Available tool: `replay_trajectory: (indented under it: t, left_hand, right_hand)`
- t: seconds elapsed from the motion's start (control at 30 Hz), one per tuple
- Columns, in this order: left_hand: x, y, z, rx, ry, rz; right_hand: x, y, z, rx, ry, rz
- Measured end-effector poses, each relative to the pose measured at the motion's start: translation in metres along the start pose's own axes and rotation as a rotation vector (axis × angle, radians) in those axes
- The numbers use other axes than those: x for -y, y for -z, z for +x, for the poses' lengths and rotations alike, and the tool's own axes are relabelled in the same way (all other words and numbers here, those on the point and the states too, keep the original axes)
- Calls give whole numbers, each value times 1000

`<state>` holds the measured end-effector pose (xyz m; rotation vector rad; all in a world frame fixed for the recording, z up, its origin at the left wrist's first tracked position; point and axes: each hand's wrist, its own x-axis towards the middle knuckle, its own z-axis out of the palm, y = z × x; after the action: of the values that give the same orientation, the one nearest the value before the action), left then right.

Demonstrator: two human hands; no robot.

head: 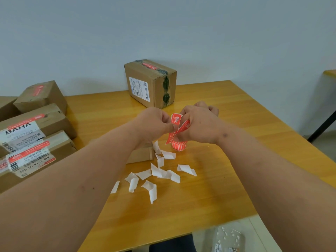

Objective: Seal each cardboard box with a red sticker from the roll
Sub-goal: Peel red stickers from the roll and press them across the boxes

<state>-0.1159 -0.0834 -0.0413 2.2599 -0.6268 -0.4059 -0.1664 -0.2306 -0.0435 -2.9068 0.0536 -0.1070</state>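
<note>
Both hands are working above the middle of the yellow wooden table (pixel 227 179). The left hand (pixel 154 124) is pinching the red sticker (pixel 177 128) between thumb and fingertips, its fingers curled tight. The right hand (pixel 198 126) is gripping the same strip from the other side, its fingers curled around it; the sticker is hanging bent between the 2 hands. The sticker roll (pixel 179 147) is showing just below the right hand, and whether it is held or standing on the table cannot be told.

A small cardboard box (pixel 140 154) is lying under the left wrist, mostly hidden. Curled white backing scraps (pixel 163 172) are lying scattered on the table near it. A taped box (pixel 152 82) with a white label is standing at the far edge. Stacked boxes (pixel 36 124) bearing red stickers are sitting off to the left.
</note>
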Motion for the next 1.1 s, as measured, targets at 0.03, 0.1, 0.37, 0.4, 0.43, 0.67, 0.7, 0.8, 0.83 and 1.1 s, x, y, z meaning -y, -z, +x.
replay_trajectory:
  t: [0.03, 0.1, 0.37, 0.4, 0.43, 0.67, 0.7, 0.8, 0.83, 1.1]
  left_hand:
    - [1, -1, 0, -1, 0, -3]
    - [4, -2, 2, 0, 18, -17]
    - [8, -2, 1, 40, 118, -60]
    - [7, -1, 1, 54, 102, -49]
    - [7, 0, 1, 56, 86, -32]
    - [9, -2, 6, -20, 92, -49]
    - [11, -3, 7, -32, 109, -55]
    - [14, -4, 7, -51, 138, -39]
    - [14, -3, 7, -49, 140, -29]
    - [8, 0, 3, 16, 138, -1]
  right_hand:
    - [0, 0, 0, -1, -3, 5]
    - [-1, 0, -1, -8, -2, 22]
    - [-2, 1, -1, -5, 28, -32]
    - [-2, 1, -1, -3, 28, -35]
    - [-2, 1, -1, -5, 26, -26]
    - [-2, 4, -3, -17, 29, 10]
    - [-2, 4, -3, -21, 30, 20]
    - [-3, 3, -4, -23, 36, 25]
    - [-3, 3, -4, -19, 36, 20]
    - [-3, 1, -3, -22, 43, 10]
